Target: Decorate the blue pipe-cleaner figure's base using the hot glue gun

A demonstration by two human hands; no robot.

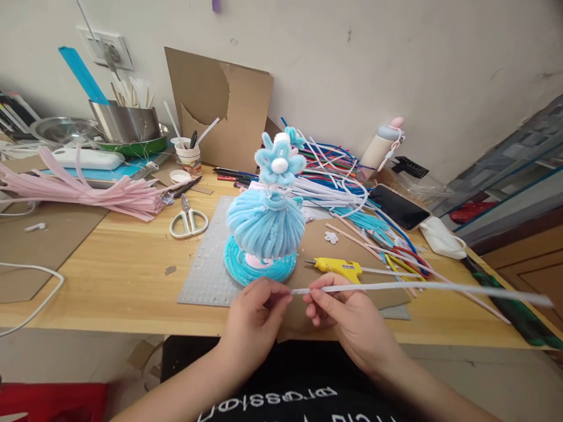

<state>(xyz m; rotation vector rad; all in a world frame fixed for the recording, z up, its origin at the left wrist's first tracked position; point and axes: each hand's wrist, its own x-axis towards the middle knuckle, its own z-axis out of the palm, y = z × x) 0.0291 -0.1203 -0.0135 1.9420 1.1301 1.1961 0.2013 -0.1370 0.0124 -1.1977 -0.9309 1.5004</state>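
Note:
A long white pipe cleaner (396, 286) stretches across in front of me, its free end reaching far to the right. My left hand (259, 310) pinches its left end between thumb and fingertips. Close beside it, my right hand (347, 316) grips the same strand between thumb and forefinger. Just beyond my hands stands a light-blue pleated pipe-cleaner piece (266, 225) on a round turquoise coiled base (233, 264). A blue flower with a white centre (280, 161) tops it. Behind my right hand lies a yellow glue gun (338, 268).
White-handled scissors (188, 223) and a pink pipe-cleaner bundle (118, 196) lie left. Loose coloured pipe cleaners (334, 170), a phone (400, 206) and a bottle (380, 146) are at the right. A grey cutting mat (202, 275) lies under the blue piece. Cardboard (246, 111) leans on the wall.

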